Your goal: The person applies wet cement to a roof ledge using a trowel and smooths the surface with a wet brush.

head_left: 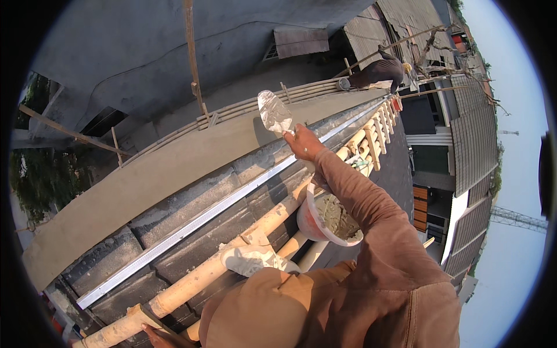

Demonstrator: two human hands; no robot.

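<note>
My right hand [303,141] is closed on the handle of a metal trowel [274,109], its blade smeared with pale material, held over the grey rendered ledge [145,185]. Below that arm a plastic bucket [310,220] holds grey mortar [339,217], partly hidden by my sleeve. At the lower edge my left hand [158,336], partly out of view, grips a small wooden piece [142,319] against a bamboo pole [203,272]. My pale shoe [249,261] rests among the poles. A long pale metal strip [197,223] lies along the dark roof tiles [119,293].
Another person [377,74] bends at the ledge's far end, beside timber supports. A bamboo ladder-like frame [380,133] runs along the roof slope. Left of the ledge is a drop toward a grey wall [127,52], with upright poles [191,58]. Corrugated roofs [470,133] lie right.
</note>
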